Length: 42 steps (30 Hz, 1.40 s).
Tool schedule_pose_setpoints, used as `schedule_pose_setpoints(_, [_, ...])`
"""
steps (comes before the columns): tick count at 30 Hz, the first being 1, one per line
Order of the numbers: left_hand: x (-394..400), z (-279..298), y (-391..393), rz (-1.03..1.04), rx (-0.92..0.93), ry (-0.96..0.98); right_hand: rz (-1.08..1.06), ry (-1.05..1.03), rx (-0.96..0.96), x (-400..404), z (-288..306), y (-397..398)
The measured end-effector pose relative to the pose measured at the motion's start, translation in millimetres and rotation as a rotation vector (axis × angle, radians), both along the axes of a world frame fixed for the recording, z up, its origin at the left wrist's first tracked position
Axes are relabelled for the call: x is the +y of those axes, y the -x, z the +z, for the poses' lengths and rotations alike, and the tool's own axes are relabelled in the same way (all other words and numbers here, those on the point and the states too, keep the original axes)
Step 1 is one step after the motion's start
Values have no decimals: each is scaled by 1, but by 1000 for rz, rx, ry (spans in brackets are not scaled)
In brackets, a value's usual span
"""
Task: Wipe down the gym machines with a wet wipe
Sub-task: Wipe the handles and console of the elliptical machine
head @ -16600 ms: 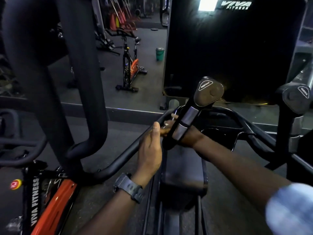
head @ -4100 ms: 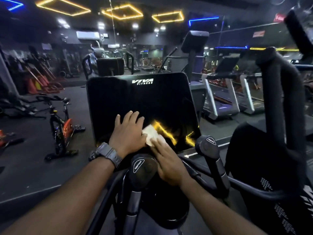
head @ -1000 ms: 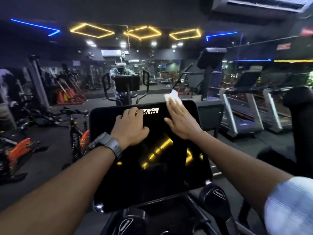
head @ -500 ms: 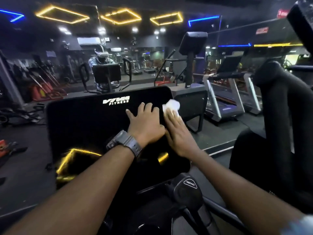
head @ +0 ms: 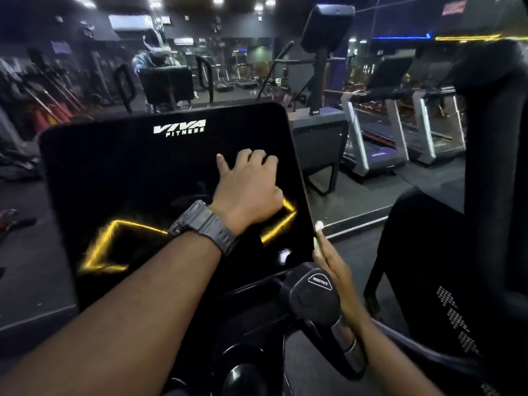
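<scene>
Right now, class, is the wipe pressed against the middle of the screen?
No, the wipe sits at the screen's lower right edge.

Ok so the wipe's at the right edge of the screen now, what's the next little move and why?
Probably slide the right hand with the wet wipe on down the console screen's right edge to the bottom corner. The wipe sits on that edge near the bottom, and the left hand braces the panel.
</scene>
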<state>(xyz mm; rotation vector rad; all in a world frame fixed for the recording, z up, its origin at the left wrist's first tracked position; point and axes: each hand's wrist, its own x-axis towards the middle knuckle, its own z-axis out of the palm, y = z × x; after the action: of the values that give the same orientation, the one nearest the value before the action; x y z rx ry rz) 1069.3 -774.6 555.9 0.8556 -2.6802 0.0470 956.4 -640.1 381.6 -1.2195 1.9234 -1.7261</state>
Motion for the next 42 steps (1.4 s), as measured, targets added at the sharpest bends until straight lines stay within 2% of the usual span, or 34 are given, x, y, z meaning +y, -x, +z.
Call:
schedule_pose_setpoints(7, [-4, -2, 5, -17, 20, 13, 190, 17, -432, -44, 71, 24])
schedule_pose_setpoints(10, [-3, -3, 4, -25, 22, 9, 166, -18, -545, -22, 54, 8])
schedule_pose_setpoints(14, [-3, -3, 2, -33, 29, -13, 228, -85, -1029, 7, 27, -5])
schedule_pose_setpoints(16, [-3, -3, 1, -35, 35, -15, 240, -123, -1146, 6, 30, -5])
schedule_pose_setpoints(18, [-2, -4, 0, -35, 35, -14, 180, -138, -1202, 1, 34, -4])
schedule_pose_setpoints(24, [-3, -3, -11, -12, 52, -19, 84, -169, -1183, -13, 46, 1])
schedule_pose_setpoints(25, [-4, -3, -14, -3, 57, -20, 35, -160, -1075, -17, 48, 2])
schedule_pose_setpoints(26, [-4, -3, -17, 9, 63, -22, -47, -159, -881, -22, 52, 0])
schedule_pose_setpoints(28, [-6, -2, -22, 34, 85, -24, -232, -153, -370, -31, 66, -9])
schedule_pose_setpoints(29, [-9, -2, -25, 53, 109, -16, -245, -110, -171, -38, 74, -14])
schedule_pose_setpoints(32, [-17, 0, -36, 119, 177, 25, -140, -23, 287, -71, 96, -14])
schedule_pose_setpoints(35, [-25, 4, -50, 180, 225, 63, 2, -49, 761, -118, 125, -8])
schedule_pose_setpoints(39, [-37, 8, -88, 329, 267, 77, 219, -52, 1190, -159, 154, -33])
schedule_pose_setpoints(42, [-38, 0, -135, 432, 234, 98, 483, -26, 1551, -150, 145, -41])
